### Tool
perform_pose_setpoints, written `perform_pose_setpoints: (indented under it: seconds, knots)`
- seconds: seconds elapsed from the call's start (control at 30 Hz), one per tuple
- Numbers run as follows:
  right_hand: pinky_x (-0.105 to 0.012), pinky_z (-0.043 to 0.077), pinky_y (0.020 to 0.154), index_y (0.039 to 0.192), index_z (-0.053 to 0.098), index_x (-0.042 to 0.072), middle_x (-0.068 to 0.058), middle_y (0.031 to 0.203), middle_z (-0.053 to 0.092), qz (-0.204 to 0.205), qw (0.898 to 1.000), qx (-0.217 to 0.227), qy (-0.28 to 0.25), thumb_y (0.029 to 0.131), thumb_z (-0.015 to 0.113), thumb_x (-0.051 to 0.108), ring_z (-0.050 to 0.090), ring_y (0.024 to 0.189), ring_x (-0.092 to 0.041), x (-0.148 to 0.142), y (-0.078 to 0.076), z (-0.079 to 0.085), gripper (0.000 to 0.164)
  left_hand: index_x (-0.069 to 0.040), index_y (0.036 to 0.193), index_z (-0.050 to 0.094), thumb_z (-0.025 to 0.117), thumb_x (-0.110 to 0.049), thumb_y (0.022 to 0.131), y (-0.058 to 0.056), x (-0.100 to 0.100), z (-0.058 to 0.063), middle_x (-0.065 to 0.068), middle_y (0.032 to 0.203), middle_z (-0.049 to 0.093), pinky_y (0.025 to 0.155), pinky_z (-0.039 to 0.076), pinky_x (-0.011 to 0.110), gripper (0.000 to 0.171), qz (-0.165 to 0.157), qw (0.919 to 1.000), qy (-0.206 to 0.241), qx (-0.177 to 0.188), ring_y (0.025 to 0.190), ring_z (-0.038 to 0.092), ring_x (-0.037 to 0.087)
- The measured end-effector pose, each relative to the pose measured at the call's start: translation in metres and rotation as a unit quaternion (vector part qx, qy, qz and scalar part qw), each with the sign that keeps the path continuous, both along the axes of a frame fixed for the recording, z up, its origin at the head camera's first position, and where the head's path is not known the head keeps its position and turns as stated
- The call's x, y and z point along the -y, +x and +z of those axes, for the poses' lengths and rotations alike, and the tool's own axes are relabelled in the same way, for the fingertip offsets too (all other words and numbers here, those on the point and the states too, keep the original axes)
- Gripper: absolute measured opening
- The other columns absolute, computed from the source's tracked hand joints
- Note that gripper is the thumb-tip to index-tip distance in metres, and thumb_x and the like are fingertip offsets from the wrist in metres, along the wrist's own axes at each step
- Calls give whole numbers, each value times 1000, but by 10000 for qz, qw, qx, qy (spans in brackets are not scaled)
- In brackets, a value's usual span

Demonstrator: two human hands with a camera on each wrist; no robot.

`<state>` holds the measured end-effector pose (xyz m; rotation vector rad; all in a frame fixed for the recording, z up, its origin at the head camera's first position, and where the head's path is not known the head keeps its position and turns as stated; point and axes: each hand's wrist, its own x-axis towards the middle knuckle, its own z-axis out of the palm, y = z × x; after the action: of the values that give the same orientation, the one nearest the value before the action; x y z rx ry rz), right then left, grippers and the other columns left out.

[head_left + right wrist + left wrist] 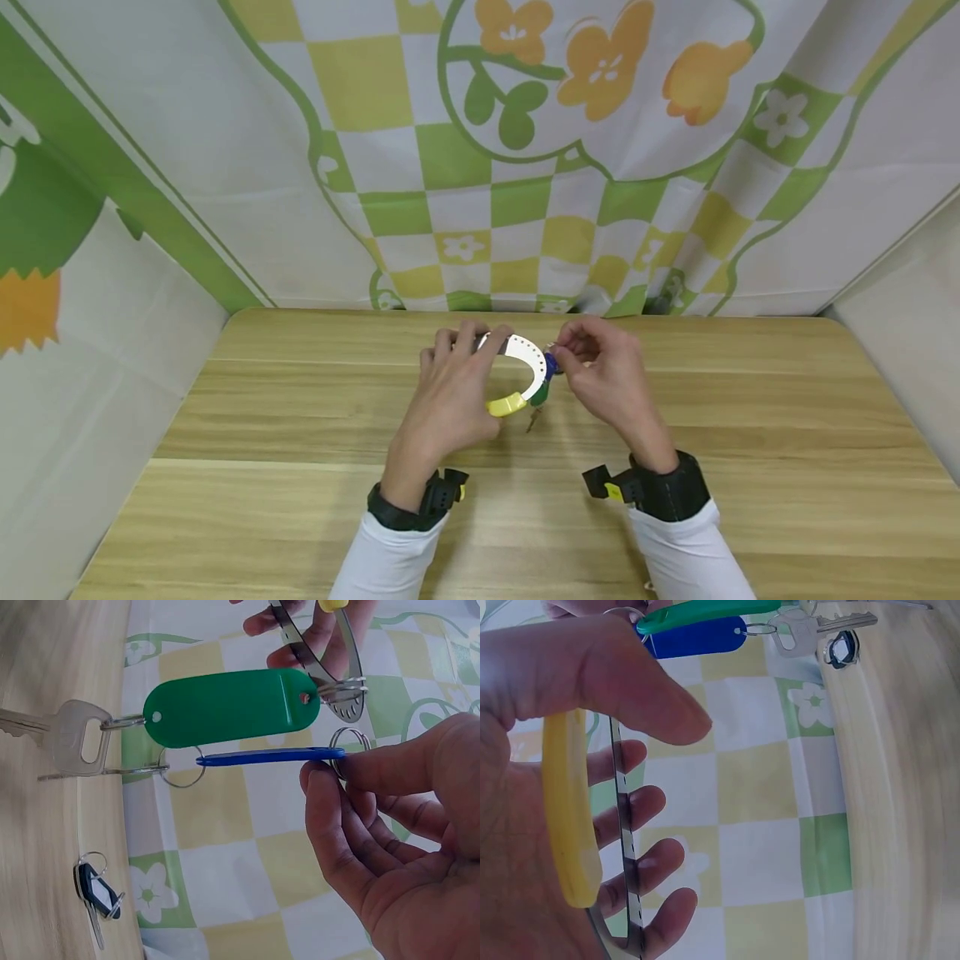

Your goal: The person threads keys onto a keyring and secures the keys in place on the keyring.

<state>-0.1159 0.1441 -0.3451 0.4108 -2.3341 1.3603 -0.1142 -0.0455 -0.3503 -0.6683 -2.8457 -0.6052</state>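
Observation:
My left hand (453,396) grips a curved metal band (536,362) with a row of small holes. A yellow sleeve (571,810) on the band lies along the palm, and the fingers curl round it. Threaded at the band's curve is the split ring of a green key tag (232,709), from which a key (79,739) hangs. Close by, my right hand (611,375) pinches the split ring (351,750) of a blue key tag (262,756) between thumb and fingers. The blue tag hangs just under the green one in the right wrist view, with its own key seen edge-on.
On the wooden table (300,500) lies a black key tag (97,891) with a key on it. Behind the table hangs a checked, flower-patterned cloth (450,200). A white panel (97,375) stands at the left.

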Motion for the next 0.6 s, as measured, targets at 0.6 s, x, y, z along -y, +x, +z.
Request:
perform_pose_setpoints:
  seconds: [0.6]
  knots:
    - [-26,45,52,78,59,12,4,69,57,177,9990,140,393,78,66,5,54,57,-7,-6,-9,-18,10,-25,136,40,81,-13,45,-1,1,0,6,131,39,83,29,47,100,24,9994,-251,-239,112,35,32]
